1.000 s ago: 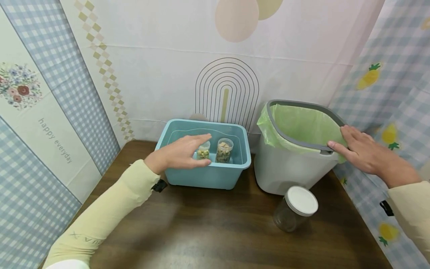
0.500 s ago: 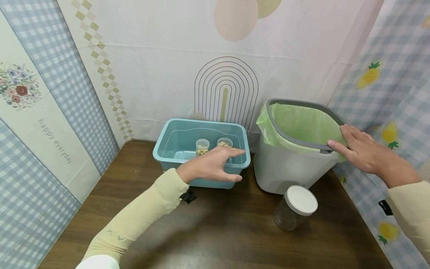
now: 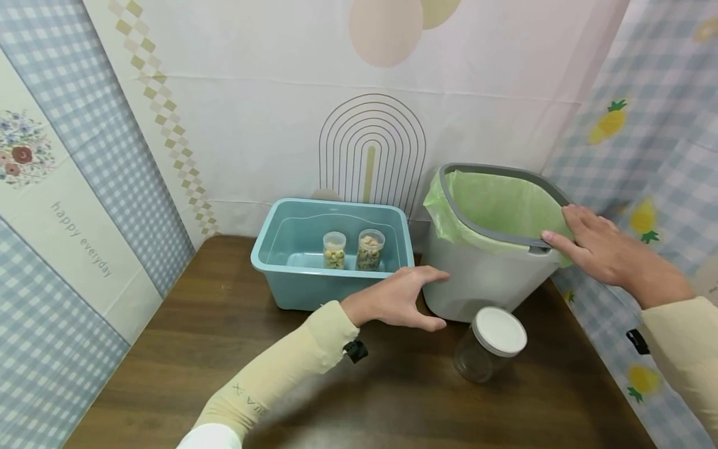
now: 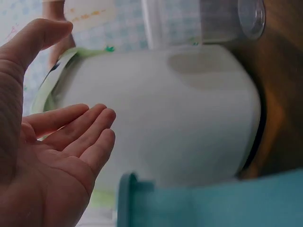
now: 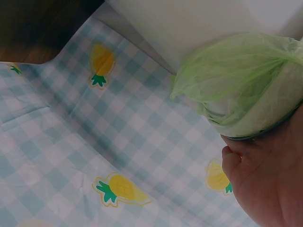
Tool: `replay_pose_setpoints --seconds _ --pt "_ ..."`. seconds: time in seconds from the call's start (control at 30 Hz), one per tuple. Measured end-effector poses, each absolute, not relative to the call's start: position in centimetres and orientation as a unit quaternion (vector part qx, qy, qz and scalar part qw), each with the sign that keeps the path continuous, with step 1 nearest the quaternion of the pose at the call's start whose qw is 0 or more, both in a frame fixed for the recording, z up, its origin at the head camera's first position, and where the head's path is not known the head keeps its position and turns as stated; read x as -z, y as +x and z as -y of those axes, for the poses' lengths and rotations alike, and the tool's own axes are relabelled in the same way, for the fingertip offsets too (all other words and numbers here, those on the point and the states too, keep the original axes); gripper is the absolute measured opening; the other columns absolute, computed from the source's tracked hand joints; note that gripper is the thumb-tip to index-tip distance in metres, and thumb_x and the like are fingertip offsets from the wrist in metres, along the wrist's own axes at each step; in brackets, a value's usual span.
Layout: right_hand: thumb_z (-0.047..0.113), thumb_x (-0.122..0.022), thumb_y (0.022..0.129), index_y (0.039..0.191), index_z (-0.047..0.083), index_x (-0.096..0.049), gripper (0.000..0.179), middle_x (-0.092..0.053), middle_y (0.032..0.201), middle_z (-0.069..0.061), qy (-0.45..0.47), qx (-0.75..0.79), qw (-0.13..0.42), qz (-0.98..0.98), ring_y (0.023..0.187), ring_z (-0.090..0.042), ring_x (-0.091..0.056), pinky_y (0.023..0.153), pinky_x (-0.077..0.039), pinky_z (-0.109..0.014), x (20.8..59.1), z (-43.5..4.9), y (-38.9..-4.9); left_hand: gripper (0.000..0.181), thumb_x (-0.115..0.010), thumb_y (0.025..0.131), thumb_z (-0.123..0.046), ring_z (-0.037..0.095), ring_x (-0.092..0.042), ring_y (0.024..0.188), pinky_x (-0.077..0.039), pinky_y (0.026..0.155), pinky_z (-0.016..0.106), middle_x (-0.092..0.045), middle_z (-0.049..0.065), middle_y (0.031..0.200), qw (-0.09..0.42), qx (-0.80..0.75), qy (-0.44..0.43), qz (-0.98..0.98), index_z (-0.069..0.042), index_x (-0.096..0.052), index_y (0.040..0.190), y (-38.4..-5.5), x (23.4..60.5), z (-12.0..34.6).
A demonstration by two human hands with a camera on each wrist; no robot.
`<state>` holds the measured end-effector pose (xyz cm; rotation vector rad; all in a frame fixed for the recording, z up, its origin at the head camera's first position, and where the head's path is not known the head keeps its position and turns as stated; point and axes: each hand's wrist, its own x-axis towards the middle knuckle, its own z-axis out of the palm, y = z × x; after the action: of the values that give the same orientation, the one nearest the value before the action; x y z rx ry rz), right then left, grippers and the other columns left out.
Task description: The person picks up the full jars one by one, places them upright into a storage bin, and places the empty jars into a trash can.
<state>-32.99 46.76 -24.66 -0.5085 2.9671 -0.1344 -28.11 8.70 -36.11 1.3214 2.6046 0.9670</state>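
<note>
My left hand (image 3: 401, 298) hovers in front of the blue basin (image 3: 331, 290), thumb and fingers spread apart with nothing between them. The left wrist view shows the same left hand (image 4: 66, 151) before the light grey trash bin (image 4: 156, 113). A clear jar (image 3: 477, 355) with a white lid (image 3: 499, 330) stands on the table, a short way to the right of that hand. On the trash bin's (image 3: 471, 274) right front corner, my right hand (image 3: 608, 255) rests across the grey rim, fingers extended. Its fingertips are hidden in the right wrist view.
Two small clear cups stand in the basin, one (image 3: 334, 252) with yellowish pieces, the other (image 3: 370, 251) with darker pieces. A green bag (image 3: 499, 199) lines the bin. Basin, bin and jar stand on a brown wooden table (image 3: 224, 312), with patterned cloth behind and beside it.
My left hand has moved from over the basin to the right and down, towards the jar, and both cups now show fully. My right hand has stayed on the bin's rim.
</note>
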Motion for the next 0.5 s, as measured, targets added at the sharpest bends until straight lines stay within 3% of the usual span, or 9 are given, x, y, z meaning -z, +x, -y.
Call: replay_pose_setpoints --seconds 0.5 --pt "0.054 -0.024 0.114 0.164 -0.010 0.011 0.089 0.010 0.168 -0.042 -0.166 0.044 0.073 -0.982 0.157 -0.062 0.007 0.124 0.003 -0.077 24.6 -46.7 -33.0 0.089 -0.083 0.087 -0.049 0.017 -0.056 0.142 -0.046 0.116 0.022 -0.057 0.007 0.154 0.061 -0.328 0.421 -0.843 -0.007 -0.047 0.157 -28.5 41.3 -13.9"
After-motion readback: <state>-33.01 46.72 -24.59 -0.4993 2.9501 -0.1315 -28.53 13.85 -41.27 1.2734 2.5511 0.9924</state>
